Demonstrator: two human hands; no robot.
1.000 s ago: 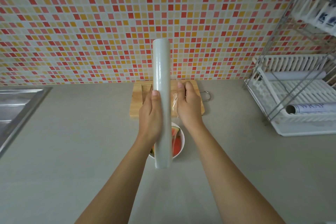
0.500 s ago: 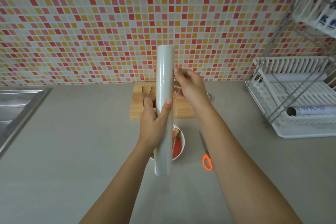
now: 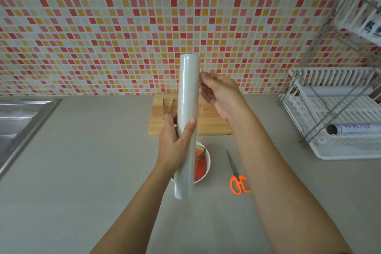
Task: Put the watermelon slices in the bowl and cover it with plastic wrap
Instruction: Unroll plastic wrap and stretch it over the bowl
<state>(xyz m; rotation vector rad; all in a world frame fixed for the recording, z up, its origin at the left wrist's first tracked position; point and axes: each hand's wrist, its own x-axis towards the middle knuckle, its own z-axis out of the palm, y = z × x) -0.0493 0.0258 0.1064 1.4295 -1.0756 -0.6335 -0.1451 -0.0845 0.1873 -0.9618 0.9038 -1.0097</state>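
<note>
Two bare hands are seen at the centre of the frame, both at a roll of plastic wrap (image 3: 186, 121) that is held nearly upright above the grey counter (image 3: 86, 171). The roll is gripped around its lower half by the left hand (image 3: 175, 144), the fingers curled behind it and the thumb pressed across its front. Just right of the roll's upper part, the loose edge of clear film is pinched between the thumb and fingers of the right hand (image 3: 219, 97). Below the roll, partly hidden by it and by the left wrist, a white bowl (image 3: 207, 161) is seen with watermelon slices (image 3: 200, 164) inside. Orange-handled scissors (image 3: 237, 177) lie on the counter just right of the bowl. A wooden cutting board (image 3: 212, 126) lies behind the hands, against the tiled wall. A dish rack (image 3: 334, 109) is placed at the right edge, and a steel sink (image 3: 18, 117) at the left edge.
</note>
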